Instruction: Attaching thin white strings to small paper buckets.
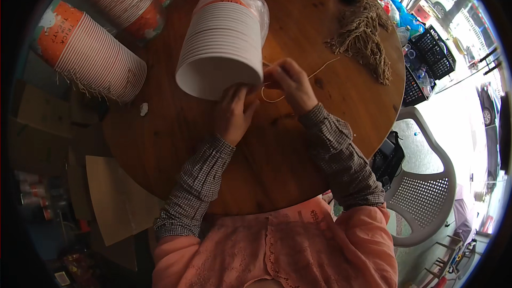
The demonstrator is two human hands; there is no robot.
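Note:
A stack of nested white paper buckets (pixel 221 42) lies on its side on the round wooden table, its open mouth toward me and a clear plastic bag around its far end. My left hand (pixel 233 113) grips the lower right rim of the nearest bucket, fingertips partly hidden at the opening. Just right of that rim, my right hand (pixel 292 84) is closed in a pinch on a thin cream string (pixel 328 63). The string loops below the fingers and trails right over the wood. Its end at the bucket is hidden by my hands.
A tan bundle of strings (pixel 368 34) lies at the far right of the table. Another bucket stack (pixel 101 56), strings hanging along it, leans at the left edge beside bagged stacks (pixel 120 0). Black crates (pixel 434 53) and a grey plastic chair (pixel 426 194) stand to the right.

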